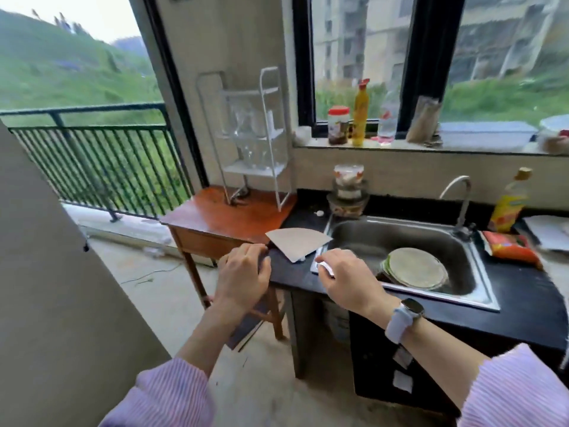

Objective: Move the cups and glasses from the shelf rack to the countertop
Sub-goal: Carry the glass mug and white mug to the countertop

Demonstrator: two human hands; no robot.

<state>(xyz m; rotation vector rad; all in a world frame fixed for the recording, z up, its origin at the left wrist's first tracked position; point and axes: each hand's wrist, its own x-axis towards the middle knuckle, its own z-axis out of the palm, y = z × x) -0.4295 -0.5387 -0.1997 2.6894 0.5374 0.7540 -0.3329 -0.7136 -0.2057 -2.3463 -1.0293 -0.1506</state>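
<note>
A white wire shelf rack (pixel 278 124) stands on a small wooden table (pixel 212 214) left of the black countertop (pixel 289 274). Clear glasses (pixel 243 124) sit on its middle shelf and more clear glasses (pixel 255 154) on its lower shelf; they are blurred. My left hand (pixel 244 272) hovers at the countertop's left corner with fingers curled down, nothing seen in it. My right hand (pixel 345 278) rests by the sink's near-left corner, fingertips pinched on a small white piece (pixel 325 267). Both hands are well short of the rack.
A tan cardboard piece (pixel 297 241) lies on the counter between the hands and the rack. The steel sink (pixel 363 235) holds stacked plates (pixel 415 268). Stacked glass bowls (pixel 348 195), a faucet (pixel 462 198), an oil bottle (pixel 508 204) and a snack packet (pixel 511 248) crowd the counter.
</note>
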